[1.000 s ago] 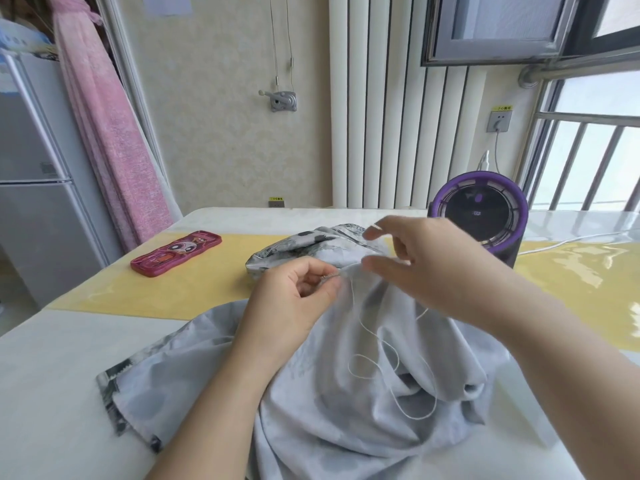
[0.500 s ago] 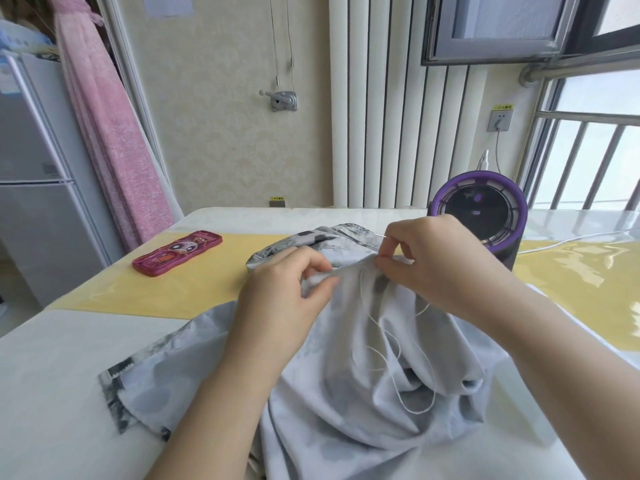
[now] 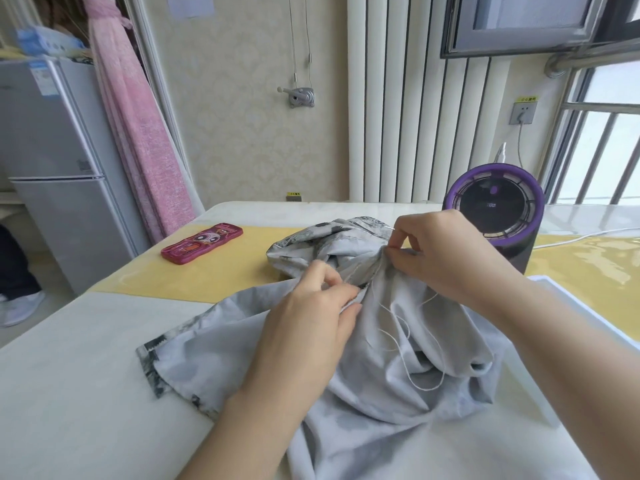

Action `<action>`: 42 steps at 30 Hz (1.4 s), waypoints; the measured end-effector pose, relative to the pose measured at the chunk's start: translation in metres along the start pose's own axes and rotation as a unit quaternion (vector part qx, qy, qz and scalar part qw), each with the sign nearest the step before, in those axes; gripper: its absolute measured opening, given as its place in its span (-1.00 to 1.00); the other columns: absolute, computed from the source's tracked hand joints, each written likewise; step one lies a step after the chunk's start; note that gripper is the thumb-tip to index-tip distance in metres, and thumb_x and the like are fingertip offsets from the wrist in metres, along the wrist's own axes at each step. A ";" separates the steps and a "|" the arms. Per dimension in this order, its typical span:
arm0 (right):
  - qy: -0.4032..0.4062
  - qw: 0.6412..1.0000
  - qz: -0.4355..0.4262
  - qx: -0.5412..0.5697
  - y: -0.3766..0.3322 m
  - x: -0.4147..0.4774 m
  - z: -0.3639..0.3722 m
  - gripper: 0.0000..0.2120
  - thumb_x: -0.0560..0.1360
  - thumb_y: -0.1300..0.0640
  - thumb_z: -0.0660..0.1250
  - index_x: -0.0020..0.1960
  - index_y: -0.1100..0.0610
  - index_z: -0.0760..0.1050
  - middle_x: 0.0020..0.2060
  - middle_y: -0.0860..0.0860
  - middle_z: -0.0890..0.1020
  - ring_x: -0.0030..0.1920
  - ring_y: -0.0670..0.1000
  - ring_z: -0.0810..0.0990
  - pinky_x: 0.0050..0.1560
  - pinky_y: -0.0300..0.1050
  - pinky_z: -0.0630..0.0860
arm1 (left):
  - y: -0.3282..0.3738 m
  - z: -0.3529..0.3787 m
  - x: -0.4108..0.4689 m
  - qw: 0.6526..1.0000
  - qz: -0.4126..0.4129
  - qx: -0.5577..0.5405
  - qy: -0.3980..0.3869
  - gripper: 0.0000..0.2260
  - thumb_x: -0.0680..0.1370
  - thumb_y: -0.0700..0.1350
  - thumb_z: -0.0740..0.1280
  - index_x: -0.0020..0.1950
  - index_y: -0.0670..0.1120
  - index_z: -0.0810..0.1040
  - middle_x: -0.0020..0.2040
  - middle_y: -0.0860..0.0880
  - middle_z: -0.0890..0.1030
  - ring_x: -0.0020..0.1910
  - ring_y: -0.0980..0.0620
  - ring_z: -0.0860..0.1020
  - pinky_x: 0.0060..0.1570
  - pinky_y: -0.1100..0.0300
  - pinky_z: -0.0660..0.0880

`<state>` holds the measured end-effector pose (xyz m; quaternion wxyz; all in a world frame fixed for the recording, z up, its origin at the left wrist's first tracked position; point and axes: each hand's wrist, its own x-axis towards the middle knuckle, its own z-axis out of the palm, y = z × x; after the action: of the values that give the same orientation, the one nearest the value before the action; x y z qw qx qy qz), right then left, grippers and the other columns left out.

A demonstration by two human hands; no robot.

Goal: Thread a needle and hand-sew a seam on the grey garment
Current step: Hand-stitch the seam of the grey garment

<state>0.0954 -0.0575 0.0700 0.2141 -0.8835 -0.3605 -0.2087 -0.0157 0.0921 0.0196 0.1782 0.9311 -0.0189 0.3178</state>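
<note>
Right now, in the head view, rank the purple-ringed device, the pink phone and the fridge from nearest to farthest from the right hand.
Measured from the right hand:
1. purple-ringed device, just behind the hand, on the right side.
2. pink phone, lying well off to the left.
3. fridge, standing at the far left of the room.

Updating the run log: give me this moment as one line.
stage: sewing seam | left hand: pinches grey garment | right hand: pinches needle | thread: slack on garment
</note>
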 end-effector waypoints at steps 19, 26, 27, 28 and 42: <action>0.017 1.000 0.016 0.000 0.003 -0.001 0.007 -0.96 0.45 0.15 0.34 -0.17 0.08 0.55 -0.48 -0.13 0.40 -0.41 -0.11 0.36 -0.40 -0.15 0.29 | -0.002 0.008 -0.009 1.000 0.007 0.027 0.010 -0.60 0.48 0.01 0.14 0.16 -0.11 0.61 0.23 0.04 0.59 0.04 -0.02 0.59 0.03 0.08 0.56; 0.020 1.000 0.017 0.001 0.005 -0.001 0.008 -0.95 0.45 0.14 0.34 -0.18 0.09 0.55 -0.48 -0.14 0.39 -0.41 -0.16 0.37 -0.42 -0.23 0.28 | 0.001 0.013 -0.001 0.999 0.041 -0.010 0.003 -0.67 0.49 -0.03 0.21 0.15 -0.13 0.61 0.12 0.04 0.57 -0.12 0.04 0.56 0.01 0.13 0.53; 0.021 1.000 0.018 -0.002 0.006 -0.001 0.008 -0.95 0.45 0.14 0.34 -0.18 0.08 0.55 -0.48 -0.14 0.39 -0.41 -0.16 0.37 -0.42 -0.25 0.27 | 0.002 0.013 0.001 0.999 0.039 -0.019 0.007 -0.67 0.49 -0.04 0.23 0.16 -0.13 0.62 0.12 0.05 0.57 -0.11 0.03 0.57 0.03 0.15 0.51; 0.022 1.000 0.020 -0.003 0.006 -0.001 0.008 -0.95 0.45 0.14 0.34 -0.18 0.08 0.55 -0.48 -0.14 0.39 -0.41 -0.16 0.37 -0.43 -0.26 0.26 | 0.002 0.012 0.002 0.999 0.034 -0.037 0.008 -0.67 0.49 -0.05 0.25 0.17 -0.13 0.61 0.11 0.05 0.57 -0.05 0.06 0.57 0.07 0.21 0.48; 0.022 0.999 0.010 0.023 0.000 -0.001 0.003 -0.88 0.44 0.17 0.33 -0.25 0.01 0.48 -0.52 -0.12 0.39 -0.42 -0.17 0.36 -0.39 -0.32 0.27 | -0.017 -0.022 0.052 0.940 -0.176 -0.270 -0.107 -0.90 0.41 -0.16 0.50 -0.27 -0.01 0.62 -0.33 0.06 0.62 -0.33 0.17 0.52 -0.19 0.31 0.43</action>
<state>0.0953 -0.0568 0.0669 0.2442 -0.8770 -0.3519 -0.2178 0.0155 0.1192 0.0615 0.4733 0.8648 0.0411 0.1627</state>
